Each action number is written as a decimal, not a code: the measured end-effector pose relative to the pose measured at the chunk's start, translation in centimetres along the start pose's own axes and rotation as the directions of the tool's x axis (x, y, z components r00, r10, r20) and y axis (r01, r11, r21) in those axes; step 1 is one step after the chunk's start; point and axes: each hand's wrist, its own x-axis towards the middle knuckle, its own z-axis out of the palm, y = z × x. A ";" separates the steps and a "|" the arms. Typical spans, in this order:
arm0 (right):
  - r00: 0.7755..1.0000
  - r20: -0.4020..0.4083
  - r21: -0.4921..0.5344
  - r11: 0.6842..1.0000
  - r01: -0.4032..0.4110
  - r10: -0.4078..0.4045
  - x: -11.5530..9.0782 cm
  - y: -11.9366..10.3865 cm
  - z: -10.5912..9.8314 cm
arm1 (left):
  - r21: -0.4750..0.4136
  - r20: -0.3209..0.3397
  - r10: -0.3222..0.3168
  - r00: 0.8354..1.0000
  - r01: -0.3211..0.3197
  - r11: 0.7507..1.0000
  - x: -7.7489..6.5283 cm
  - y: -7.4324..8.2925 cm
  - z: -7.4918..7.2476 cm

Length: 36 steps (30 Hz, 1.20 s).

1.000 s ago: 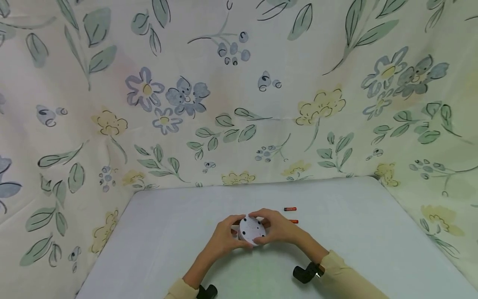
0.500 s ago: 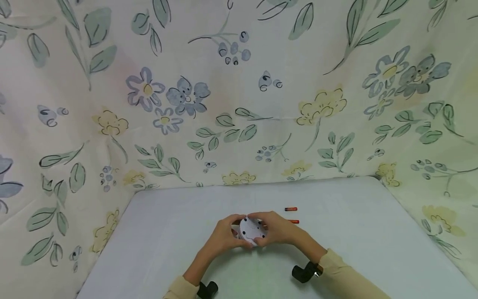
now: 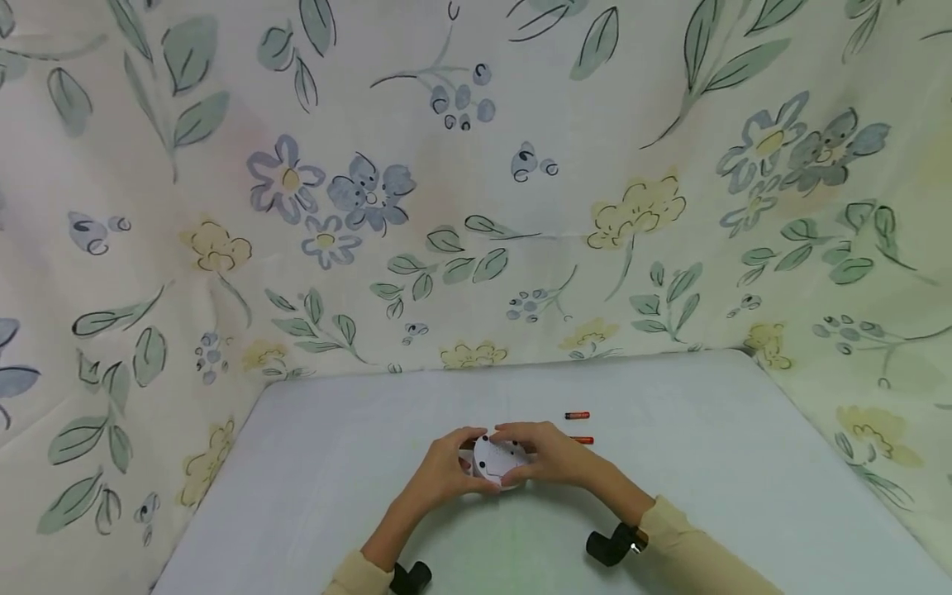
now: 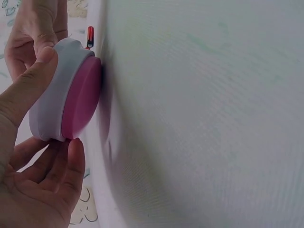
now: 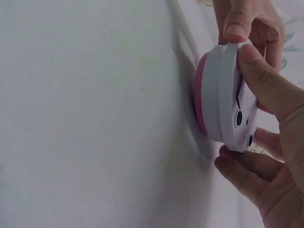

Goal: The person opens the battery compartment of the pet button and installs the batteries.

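Note:
A round white device (image 3: 491, 459), with dark round feet on its upturned face, is held between both hands low over the white table. Its pink domed side (image 4: 84, 102) faces down, close to the cloth. My left hand (image 3: 440, 473) grips the left edge, thumb on the near rim and fingers at the far side. With the right hand (image 3: 556, 454) I hold the right side, the thumb lying on the upturned face. A dark slit (image 5: 239, 90) runs across that face beside the right thumb. The right fingers hide part of the rim.
Two red-and-black batteries (image 3: 577, 416) lie on the table (image 3: 335, 446) just beyond the right hand, the nearer one partly covered by it. A floral cloth (image 3: 461, 190) hangs behind and at the sides. Black wrist cameras (image 3: 616, 544) sit on both wrists.
A thin dark line now shows on the device's upturned face near the right thumb; it was not visible a second ago. The right thumb has shifted slightly. The left hand stays nearly still.

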 end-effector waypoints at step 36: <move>0.963 -0.253 0.073 0.991 0.116 -0.094 -1.4 1.9 -0.9 | 0.008 -0.022 -0.037 0.999 0.037 0.999 -0.3 -0.5 0.2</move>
